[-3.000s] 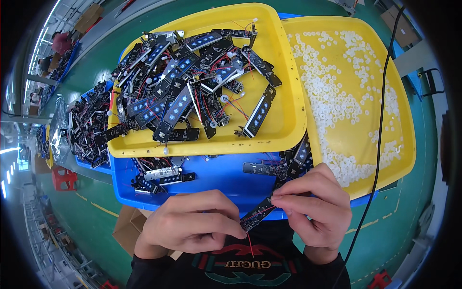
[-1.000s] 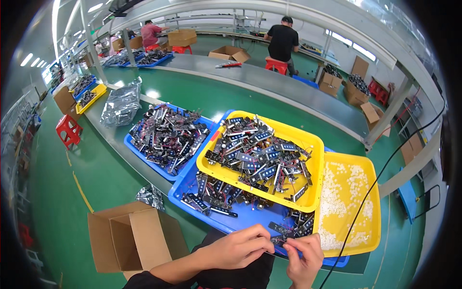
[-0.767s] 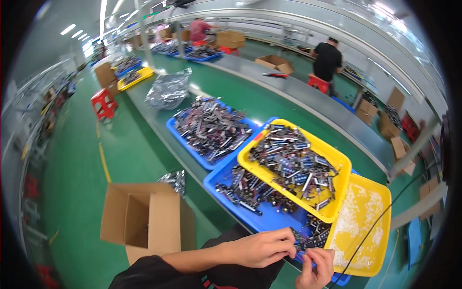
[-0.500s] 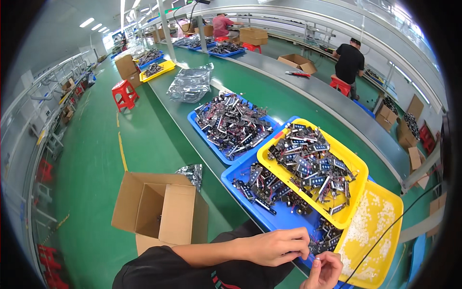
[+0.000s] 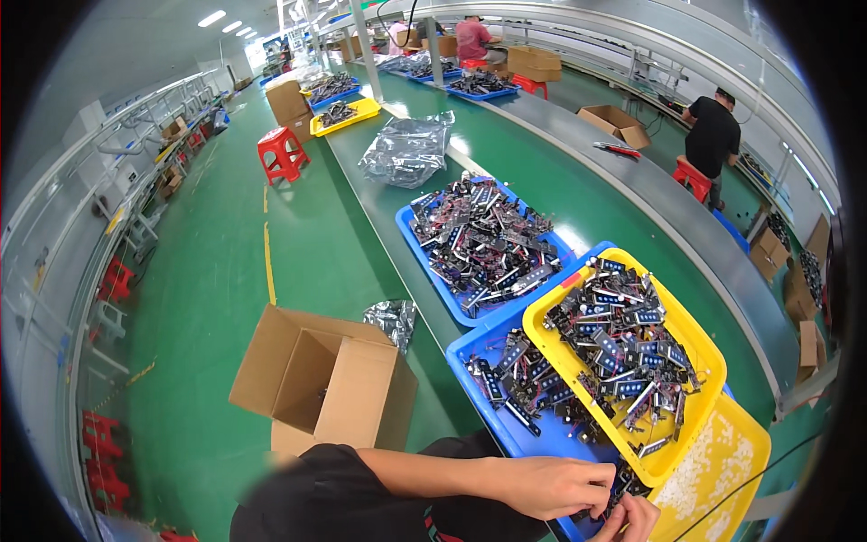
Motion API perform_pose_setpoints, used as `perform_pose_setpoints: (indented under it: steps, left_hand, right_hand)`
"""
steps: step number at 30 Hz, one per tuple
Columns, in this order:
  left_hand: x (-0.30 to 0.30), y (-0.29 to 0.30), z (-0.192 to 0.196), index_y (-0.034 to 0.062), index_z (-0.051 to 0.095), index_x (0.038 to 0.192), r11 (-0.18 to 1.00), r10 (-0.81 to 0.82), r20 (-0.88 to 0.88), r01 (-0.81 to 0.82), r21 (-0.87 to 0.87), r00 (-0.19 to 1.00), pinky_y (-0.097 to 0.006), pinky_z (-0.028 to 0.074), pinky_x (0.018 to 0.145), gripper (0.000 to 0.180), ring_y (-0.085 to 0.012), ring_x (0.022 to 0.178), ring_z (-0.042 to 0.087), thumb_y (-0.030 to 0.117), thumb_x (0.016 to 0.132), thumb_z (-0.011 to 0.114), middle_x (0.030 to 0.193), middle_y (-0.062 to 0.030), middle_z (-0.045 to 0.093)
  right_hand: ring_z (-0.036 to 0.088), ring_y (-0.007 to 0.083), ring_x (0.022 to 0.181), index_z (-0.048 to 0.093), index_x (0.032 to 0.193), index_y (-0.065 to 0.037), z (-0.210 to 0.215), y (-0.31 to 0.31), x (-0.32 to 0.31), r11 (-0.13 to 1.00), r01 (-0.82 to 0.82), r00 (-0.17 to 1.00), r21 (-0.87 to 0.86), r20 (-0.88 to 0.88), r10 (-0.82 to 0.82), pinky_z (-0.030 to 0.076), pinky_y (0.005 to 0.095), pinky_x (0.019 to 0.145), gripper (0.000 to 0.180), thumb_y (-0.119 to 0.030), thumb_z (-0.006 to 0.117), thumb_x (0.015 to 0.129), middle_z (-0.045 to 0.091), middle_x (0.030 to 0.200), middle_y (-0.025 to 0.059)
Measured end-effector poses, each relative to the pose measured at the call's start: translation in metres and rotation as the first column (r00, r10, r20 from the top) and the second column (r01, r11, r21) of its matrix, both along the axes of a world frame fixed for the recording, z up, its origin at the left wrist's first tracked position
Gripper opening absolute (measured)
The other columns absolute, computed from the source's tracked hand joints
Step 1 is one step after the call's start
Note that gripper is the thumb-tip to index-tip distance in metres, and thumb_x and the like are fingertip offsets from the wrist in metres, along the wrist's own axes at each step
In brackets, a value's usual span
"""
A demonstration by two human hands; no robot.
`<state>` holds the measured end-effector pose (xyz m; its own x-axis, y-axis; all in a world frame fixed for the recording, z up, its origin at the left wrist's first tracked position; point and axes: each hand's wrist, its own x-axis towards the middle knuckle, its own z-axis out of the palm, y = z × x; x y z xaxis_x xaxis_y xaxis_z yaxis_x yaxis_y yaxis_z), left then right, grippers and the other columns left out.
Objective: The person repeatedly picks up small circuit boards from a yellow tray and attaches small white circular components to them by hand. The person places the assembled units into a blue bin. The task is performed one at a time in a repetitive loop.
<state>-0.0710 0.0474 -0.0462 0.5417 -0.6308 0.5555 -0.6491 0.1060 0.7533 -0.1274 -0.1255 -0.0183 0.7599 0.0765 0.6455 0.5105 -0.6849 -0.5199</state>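
My left hand (image 5: 562, 489) reaches in from the lower left, its fingers pinched together. Almost touching it is my right hand (image 5: 630, 518), thumb and fingers also closed, partly cut off by the lower edge. Whatever sits between the fingertips is too small to make out. Both hands hover over the near end of a blue tray (image 5: 567, 437) holding small black electronic modules with wires (image 5: 517, 361). A yellow tray (image 5: 539, 313) rests on top of it, heaped with black modules (image 5: 623, 348) bearing pale squares. Just right of my hands, another yellow tray (image 5: 751, 444) carries many tiny white pieces (image 5: 722, 452).
Beyond is another blue tray (image 5: 412, 237) piled with modules, then clear plastic bags (image 5: 408, 149). An open cardboard box (image 5: 370, 390) stands left of the bench. A black cable (image 5: 754, 479) crosses the white pieces. Farther off are a red stool (image 5: 282, 154) and a seated person (image 5: 712, 135).
The whole view has shifted, so the trays and box appear farther right and lower. My hands stay close together; the small white bit seen at the right fingertips before is now hidden.
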Motion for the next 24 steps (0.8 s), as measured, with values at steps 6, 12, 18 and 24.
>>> perform_pose_setpoints:
  steps: [6,12,18,24]
  left_hand:
    - [0.012,0.007,-0.005,0.0035,0.054,0.090,0.997,0.004,-0.019,-0.003,0.080,1.000,-0.040,0.046,0.069,0.011,-0.0312,0.081,0.054,-0.003,0.082,0.056,0.094,-0.0123,0.046]
    - [0.023,0.006,-0.017,0.0036,0.053,0.091,0.970,0.039,0.103,-0.063,0.235,0.994,-0.041,0.047,0.071,0.009,-0.0315,0.083,0.056,0.000,0.084,0.054,0.093,-0.0122,0.046]
    - [0.025,0.009,-0.020,0.0048,0.054,0.093,0.983,-0.001,-0.003,0.001,0.182,1.000,-0.042,0.047,0.072,0.012,-0.0319,0.084,0.056,0.001,0.082,0.058,0.095,-0.0125,0.047]
    - [0.026,0.012,-0.025,0.0058,0.054,0.095,0.968,-0.018,-0.007,0.019,0.251,1.000,-0.043,0.047,0.072,0.014,-0.0325,0.084,0.056,0.004,0.083,0.060,0.096,-0.0119,0.047]
  right_hand:
    - [0.060,0.0375,0.091,0.065,0.107,0.004,0.018,-0.030,-0.005,0.942,0.239,0.963,-0.236,-0.071,-0.262,0.049,0.0419,0.079,0.019,-0.005,0.063,0.090,0.062,0.100,0.0219]
    - [0.058,0.0389,0.096,0.067,0.106,0.001,0.007,-0.088,-0.013,0.724,0.305,0.716,-0.619,-0.352,-0.603,0.046,0.0465,0.085,0.026,-0.020,0.058,0.093,0.063,0.103,0.0233]
    - [0.056,0.0405,0.094,0.067,0.101,0.002,0.017,-0.077,-0.002,0.797,0.256,0.656,-0.547,-0.508,-0.558,0.046,0.0469,0.085,0.026,-0.020,0.060,0.091,0.062,0.098,0.0231]
    - [0.057,0.0389,0.093,0.066,0.100,0.002,0.017,-0.089,-0.003,0.851,0.073,0.730,-0.520,-0.554,-0.401,0.047,0.0453,0.082,0.020,-0.013,0.065,0.086,0.061,0.095,0.0223]
